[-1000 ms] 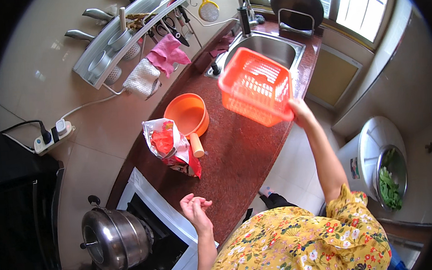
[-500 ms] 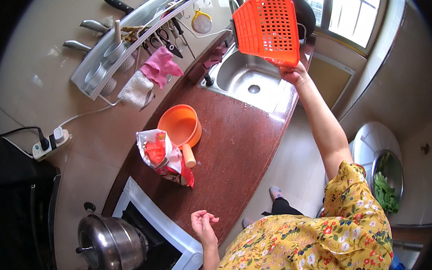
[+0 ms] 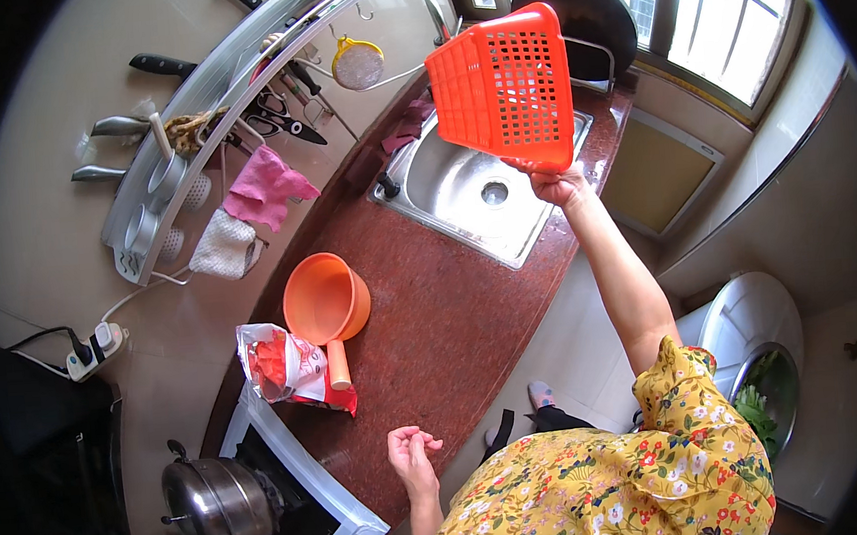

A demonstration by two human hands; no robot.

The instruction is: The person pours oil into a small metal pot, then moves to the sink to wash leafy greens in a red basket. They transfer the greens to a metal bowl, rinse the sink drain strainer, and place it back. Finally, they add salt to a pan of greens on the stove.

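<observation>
An orange-red plastic basket (image 3: 465,101) with a grid of square holes is tilted on its side in the air over the sink (image 3: 433,193). My right hand (image 3: 560,181), arm stretched out, grips its lower edge; some of the fingers are hidden behind it. My left hand (image 3: 414,457) hovers by the counter's front edge, fingers loosely curled and nothing visible in them. On the counter stands an orange dipper (image 3: 323,300) with a pale handle. Against it leans an opened red and white bag (image 3: 307,370) with red inside.
A steel pot (image 3: 217,511) sits on the stove at lower left. Knives, scissors (image 3: 284,119) and cloths (image 3: 266,187) hang from the wall rack. A dark wok (image 3: 595,17) leans behind the sink. Leafy greens (image 3: 757,413) lie in a metal bowl at right.
My view has shifted, and the basket now appears lower and slightly farther left, still in my right hand. My left hand stays loosely curled near the counter edge.
</observation>
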